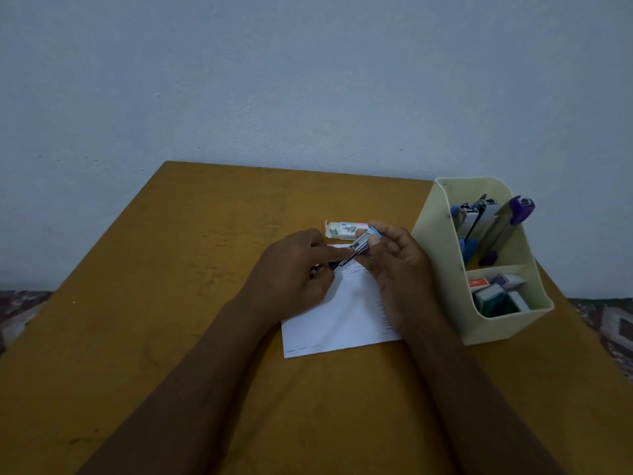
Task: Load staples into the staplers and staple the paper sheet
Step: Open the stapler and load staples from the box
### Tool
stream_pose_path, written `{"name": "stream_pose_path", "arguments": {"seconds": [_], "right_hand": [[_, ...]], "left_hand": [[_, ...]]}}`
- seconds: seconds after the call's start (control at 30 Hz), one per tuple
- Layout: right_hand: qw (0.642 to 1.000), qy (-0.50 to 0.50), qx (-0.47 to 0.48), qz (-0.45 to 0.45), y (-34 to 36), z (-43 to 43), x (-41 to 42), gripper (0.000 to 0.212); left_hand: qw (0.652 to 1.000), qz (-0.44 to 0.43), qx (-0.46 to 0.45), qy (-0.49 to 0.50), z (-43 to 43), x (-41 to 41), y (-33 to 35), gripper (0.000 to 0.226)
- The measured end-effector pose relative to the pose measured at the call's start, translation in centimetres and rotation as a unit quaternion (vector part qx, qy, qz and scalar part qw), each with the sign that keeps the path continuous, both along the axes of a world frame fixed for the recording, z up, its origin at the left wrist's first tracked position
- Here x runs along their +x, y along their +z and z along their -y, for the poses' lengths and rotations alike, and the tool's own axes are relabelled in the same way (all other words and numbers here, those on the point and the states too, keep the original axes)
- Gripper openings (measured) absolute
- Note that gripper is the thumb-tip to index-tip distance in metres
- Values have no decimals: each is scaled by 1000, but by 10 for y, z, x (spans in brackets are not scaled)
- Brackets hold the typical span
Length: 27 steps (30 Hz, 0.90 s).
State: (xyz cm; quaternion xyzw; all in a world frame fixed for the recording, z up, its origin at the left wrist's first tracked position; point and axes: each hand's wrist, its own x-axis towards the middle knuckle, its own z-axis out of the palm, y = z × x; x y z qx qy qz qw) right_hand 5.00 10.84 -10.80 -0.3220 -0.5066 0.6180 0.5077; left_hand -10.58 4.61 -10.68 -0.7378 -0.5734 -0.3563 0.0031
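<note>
One table [171, 269]. One paper sheet [342, 320] near its middle, with three short dashes [303, 347] along the sheet's near edge; more along its right edge, too small to count. One staple box [342, 230] beyond the sheet, toward the table's far edge. Two hands, a left hand [291, 269] and a right hand [394, 269], both on one blue-tipped stapler [359, 243]. One cream organiser [431, 241] at the table's right edge, with two compartments. Three more in its far compartment: one blue stapler [464, 221], one grey stapler [484, 214], one purple stapler [513, 221]. Four staplers in all. Small boxes [496, 293] in the near compartment, at least three; exact number unclear.
</note>
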Motion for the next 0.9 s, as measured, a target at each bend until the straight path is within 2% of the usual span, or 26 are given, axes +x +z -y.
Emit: {"name": "stream_pose_path", "arguments": {"seconds": [0.17, 0.37, 0.67, 0.9], "right_hand": [[1000, -3, 1, -1, -1, 0, -1, 18], [1000, 19, -3, -23, 3, 1, 0, 17], [1000, 5, -7, -18, 1, -1, 1, 17], [1000, 8, -12, -25, 3, 1, 0, 17]], "left_hand": [[1000, 24, 3, 17, 0, 0, 1, 35], [1000, -22, -17, -11, -1, 2, -1, 60], [997, -78, 13, -7, -2, -1, 1, 50], [999, -36, 21, 18, 0, 2, 1, 43]]}}
